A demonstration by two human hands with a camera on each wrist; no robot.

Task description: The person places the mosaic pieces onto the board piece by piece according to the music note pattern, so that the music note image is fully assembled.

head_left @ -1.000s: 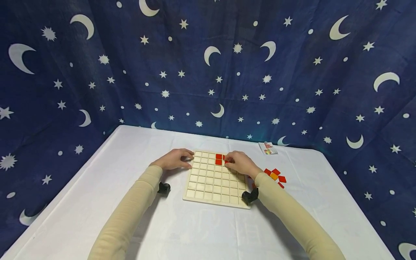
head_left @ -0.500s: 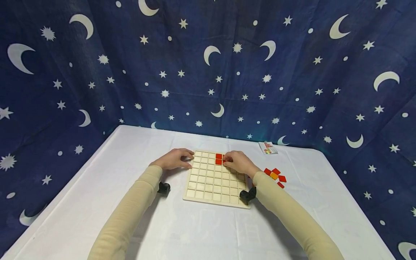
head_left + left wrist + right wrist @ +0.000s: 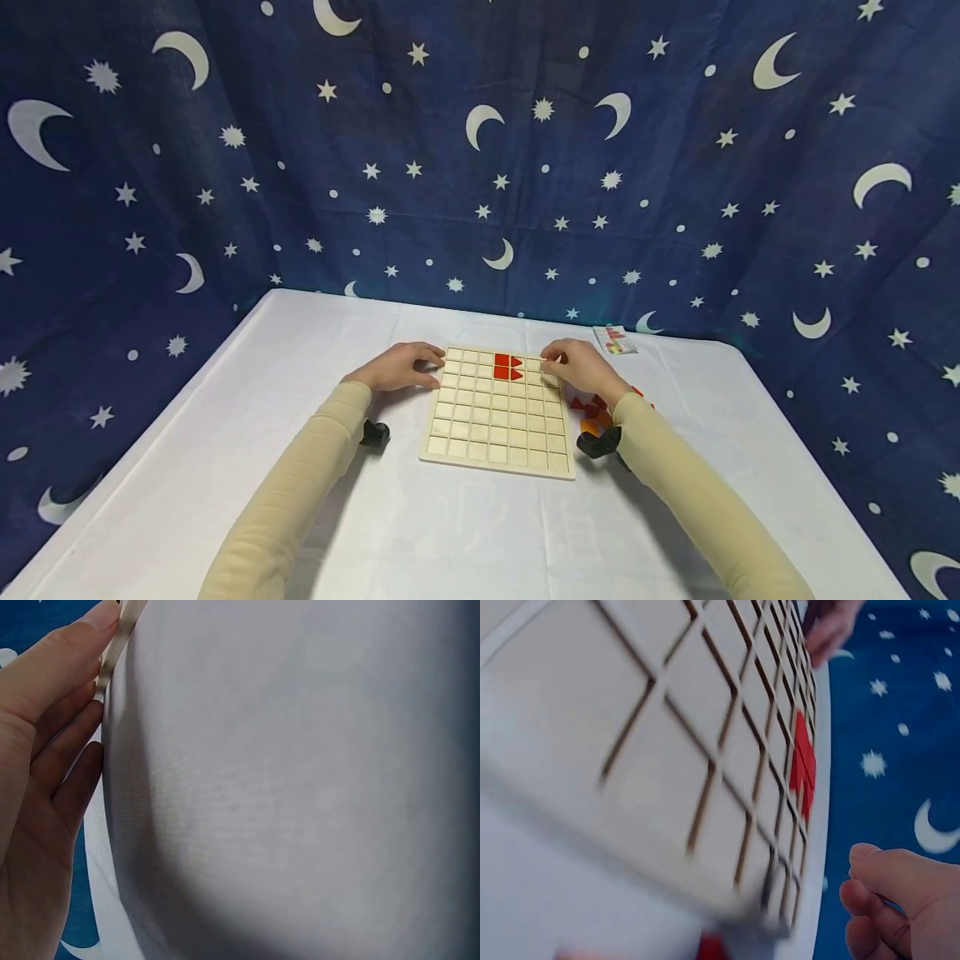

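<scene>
A pale wooden board (image 3: 480,425) with a square grid of shallow cells lies on the table. Near its back edge, two red square tiles (image 3: 502,367) sit in cells, with two red triangle tiles (image 3: 515,375) just right of them. My left hand (image 3: 397,367) rests against the board's left edge; in the left wrist view the thumb (image 3: 71,656) touches the wooden edge and the other fingers lie nearly straight. Over the back right corner is my right hand (image 3: 581,367), fingers loosely bent. Nothing shows between its thumb (image 3: 885,870) and fingers in the right wrist view.
Loose red tiles (image 3: 592,410) and orange tiles (image 3: 590,427) lie right of the board, partly hidden by the right forearm. A small printed card (image 3: 615,340) lies at the table's back edge. A dark blue curtain (image 3: 420,100) with moons and stars surrounds the white table (image 3: 450,533).
My right hand has left the red tiles and moved right, to the board's back right corner, uncovering two triangle tiles beside the squares. The left hand stays at the left edge.
</scene>
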